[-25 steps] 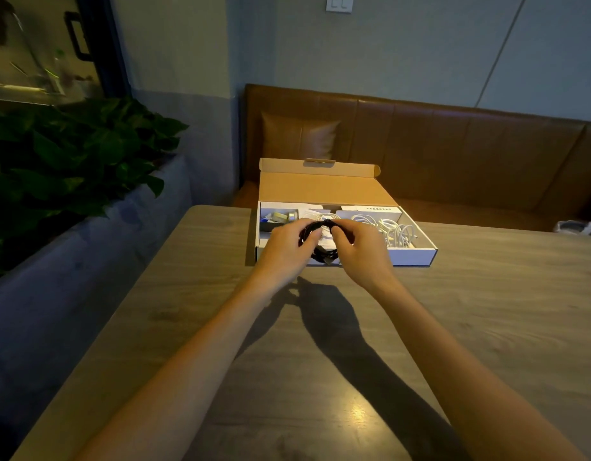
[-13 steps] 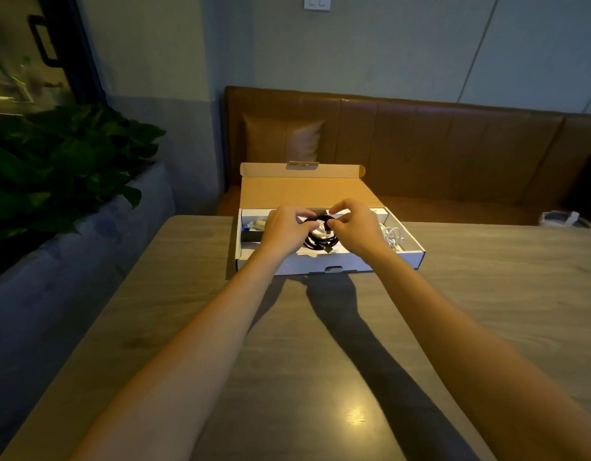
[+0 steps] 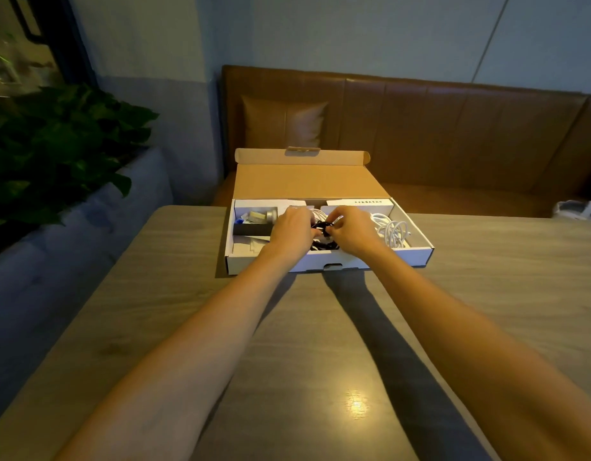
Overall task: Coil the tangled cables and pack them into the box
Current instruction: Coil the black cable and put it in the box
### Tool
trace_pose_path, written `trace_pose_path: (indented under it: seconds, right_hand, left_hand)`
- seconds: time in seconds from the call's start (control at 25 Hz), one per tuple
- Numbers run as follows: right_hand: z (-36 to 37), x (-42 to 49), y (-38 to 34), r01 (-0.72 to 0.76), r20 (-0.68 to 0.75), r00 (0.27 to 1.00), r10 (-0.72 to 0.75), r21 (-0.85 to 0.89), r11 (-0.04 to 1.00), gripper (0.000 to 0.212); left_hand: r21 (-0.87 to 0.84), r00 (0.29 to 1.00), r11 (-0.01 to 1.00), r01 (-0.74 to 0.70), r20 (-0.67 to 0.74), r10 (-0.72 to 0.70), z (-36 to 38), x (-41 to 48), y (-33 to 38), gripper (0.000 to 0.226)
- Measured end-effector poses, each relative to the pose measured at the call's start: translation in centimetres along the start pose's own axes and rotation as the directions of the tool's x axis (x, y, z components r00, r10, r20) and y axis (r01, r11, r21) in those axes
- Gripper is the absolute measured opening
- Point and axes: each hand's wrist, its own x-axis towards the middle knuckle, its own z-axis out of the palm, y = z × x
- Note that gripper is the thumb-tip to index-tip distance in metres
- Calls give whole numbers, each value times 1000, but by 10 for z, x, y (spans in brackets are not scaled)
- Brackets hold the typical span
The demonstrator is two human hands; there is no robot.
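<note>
Hands [image 3: 292, 232] on flat black coil [image 3: 324, 246]

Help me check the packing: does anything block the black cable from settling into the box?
Nothing visible does. The lid stands open, and the left hand and right hand hold the black cable inside the box walls. A white cable coil lies to its right, small items to its left; what lies beneath is hidden.
</note>
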Motion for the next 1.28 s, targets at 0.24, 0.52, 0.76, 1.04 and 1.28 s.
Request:
trace_pose_path:
  seconds: [0.24,0.52,0.76,1.04,1.28]
  right_hand:
    - [-4,2,7,77,64,995,-71,-89,993,16]
    - [-12,-6,8,101,102,990,-101,4,995,30]
    - [-11,-7,11,110,78,991,-110,0,994,30]
    - [-26,5,13,117,-38,993,-114,84,990,27]
    - [-44,52,28,57,-137,989,-49,52,997,25]
  left_hand:
    - [142,997,989,-40,73,29,-3,1,-3,32]
    - [-94,998,995,-42,40,46,-14,-1,-11,24]
    - [-176,998,984,-40,49,50,-15,-3,-18,23]
    - [-303,995,949,86,-28,-99,-36,10,-46,23]
    - [-342,939,893,291,-76,-335,-53,40,-88,36]
